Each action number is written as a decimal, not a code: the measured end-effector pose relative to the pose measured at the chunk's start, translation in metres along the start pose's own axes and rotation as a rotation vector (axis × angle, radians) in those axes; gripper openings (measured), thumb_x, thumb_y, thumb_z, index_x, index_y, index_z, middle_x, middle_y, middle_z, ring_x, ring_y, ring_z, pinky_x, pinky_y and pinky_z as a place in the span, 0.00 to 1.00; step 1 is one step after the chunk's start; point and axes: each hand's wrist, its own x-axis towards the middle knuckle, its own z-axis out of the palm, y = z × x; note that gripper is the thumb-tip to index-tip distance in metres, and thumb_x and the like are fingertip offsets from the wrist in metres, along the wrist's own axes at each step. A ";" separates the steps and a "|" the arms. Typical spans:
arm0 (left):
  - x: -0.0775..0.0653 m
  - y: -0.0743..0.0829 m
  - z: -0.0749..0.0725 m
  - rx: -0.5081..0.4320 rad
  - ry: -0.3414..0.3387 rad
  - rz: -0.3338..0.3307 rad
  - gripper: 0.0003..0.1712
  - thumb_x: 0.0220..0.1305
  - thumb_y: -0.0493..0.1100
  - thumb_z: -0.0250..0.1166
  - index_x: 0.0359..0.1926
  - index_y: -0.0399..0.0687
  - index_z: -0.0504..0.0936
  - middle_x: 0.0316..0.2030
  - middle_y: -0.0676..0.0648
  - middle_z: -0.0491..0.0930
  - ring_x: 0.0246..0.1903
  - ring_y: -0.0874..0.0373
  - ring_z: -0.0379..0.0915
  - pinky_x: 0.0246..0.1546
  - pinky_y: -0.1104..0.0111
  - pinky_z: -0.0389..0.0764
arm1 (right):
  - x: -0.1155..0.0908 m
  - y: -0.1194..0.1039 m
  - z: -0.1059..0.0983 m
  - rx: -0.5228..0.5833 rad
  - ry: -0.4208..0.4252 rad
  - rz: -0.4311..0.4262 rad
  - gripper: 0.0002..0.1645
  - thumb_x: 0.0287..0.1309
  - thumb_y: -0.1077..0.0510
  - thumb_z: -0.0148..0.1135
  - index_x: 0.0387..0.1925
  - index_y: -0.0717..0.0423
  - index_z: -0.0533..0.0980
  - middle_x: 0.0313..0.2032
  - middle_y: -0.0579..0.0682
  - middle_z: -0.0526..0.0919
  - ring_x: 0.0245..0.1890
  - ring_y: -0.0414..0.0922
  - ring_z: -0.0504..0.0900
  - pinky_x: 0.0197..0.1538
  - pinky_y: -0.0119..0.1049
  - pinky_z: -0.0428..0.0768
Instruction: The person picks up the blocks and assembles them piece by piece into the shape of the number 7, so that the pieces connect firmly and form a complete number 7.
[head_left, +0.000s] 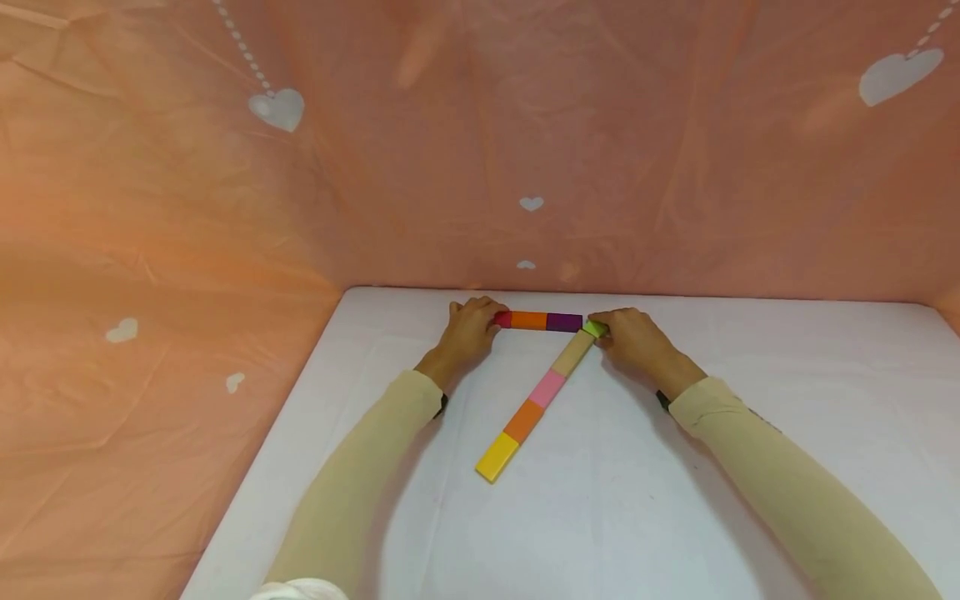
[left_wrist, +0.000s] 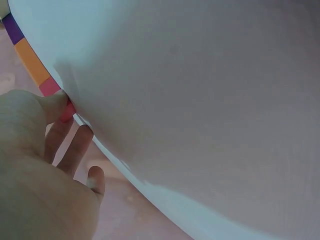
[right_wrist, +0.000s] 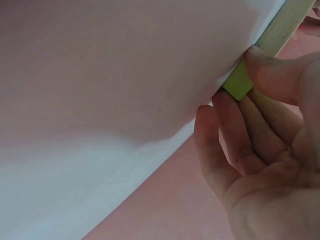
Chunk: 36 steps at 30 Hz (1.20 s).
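My left hand (head_left: 468, 332) pinches the red block (head_left: 503, 320) at the left end of a short row. Beside that block lie an orange block (head_left: 529, 321) and a purple block (head_left: 564, 322), end to end. At the upper end of a slanting row, my right hand (head_left: 637, 342) holds a lime green block (head_left: 595, 329) between thumb and fingers, close by the purple one. Down from it run a bare-wood block (head_left: 573, 353), a pink block (head_left: 547, 390), a second orange block (head_left: 523, 422) and a yellow block (head_left: 497, 457). In the right wrist view the thumb partly covers the green block (right_wrist: 238, 81).
A white cloth-covered table (head_left: 570, 525) lies under the blocks. Its far edge runs just behind both hands. Beyond it hangs a peach curtain (head_left: 600, 150) with pale hearts, which also spans the left side.
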 end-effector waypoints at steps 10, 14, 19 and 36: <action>-0.001 0.000 -0.001 -0.002 0.006 0.007 0.18 0.71 0.43 0.61 0.60 0.51 0.80 0.58 0.52 0.80 0.58 0.54 0.71 0.57 0.57 0.61 | 0.000 0.002 -0.001 0.010 0.002 -0.016 0.27 0.62 0.65 0.65 0.63 0.61 0.75 0.56 0.63 0.82 0.55 0.58 0.80 0.60 0.53 0.79; -0.002 0.001 -0.001 0.002 0.009 0.012 0.19 0.71 0.44 0.62 0.60 0.52 0.80 0.59 0.52 0.79 0.58 0.54 0.72 0.56 0.58 0.61 | -0.001 0.004 -0.001 0.009 0.000 -0.031 0.28 0.61 0.65 0.66 0.63 0.62 0.75 0.55 0.63 0.83 0.54 0.58 0.81 0.60 0.52 0.80; -0.002 0.000 -0.002 0.015 0.025 0.022 0.20 0.71 0.45 0.62 0.62 0.52 0.79 0.61 0.51 0.76 0.60 0.53 0.72 0.55 0.58 0.62 | 0.000 0.005 -0.001 0.010 0.009 -0.037 0.29 0.61 0.66 0.66 0.64 0.62 0.74 0.54 0.63 0.83 0.53 0.57 0.81 0.60 0.52 0.80; -0.011 -0.010 -0.003 0.069 -0.029 0.011 0.27 0.71 0.49 0.61 0.69 0.57 0.70 0.65 0.51 0.71 0.65 0.53 0.67 0.62 0.54 0.60 | -0.001 0.023 -0.006 -0.045 -0.005 -0.046 0.35 0.62 0.60 0.66 0.68 0.65 0.67 0.59 0.64 0.80 0.59 0.62 0.78 0.62 0.58 0.76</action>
